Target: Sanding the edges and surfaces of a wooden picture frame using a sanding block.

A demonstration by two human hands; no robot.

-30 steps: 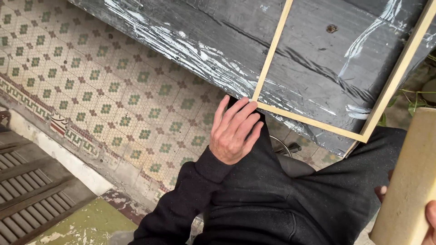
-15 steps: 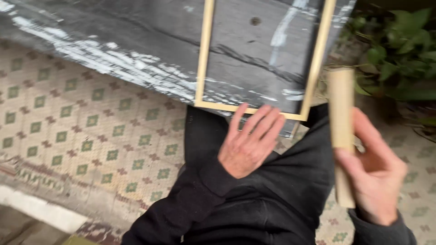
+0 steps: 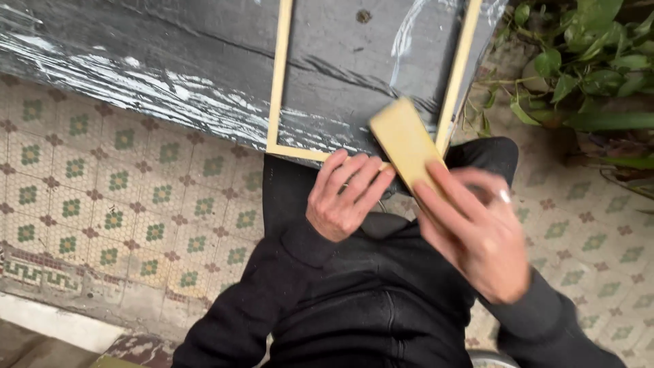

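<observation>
A thin pale wooden frame (image 3: 278,82) lies flat on a dark, paint-streaked board (image 3: 170,48). My left hand (image 3: 344,194) rests with its fingers spread on the frame's near rail, at the board's edge. My right hand (image 3: 477,228), blurred by motion and wearing a ring, holds a flat pale yellow block (image 3: 402,140). The block's far end lies over the frame's near right corner. Both arms are in black sleeves.
The floor (image 3: 102,177) has cream tiles with green flower patterns and a border strip at the lower left. A leafy green plant (image 3: 586,61) stands at the upper right beside the board. My dark-clothed lap fills the bottom centre.
My right hand has swung the pale block from upright at the right down onto the frame's near right corner. My left hand stays on the near rail. The view has shifted.
</observation>
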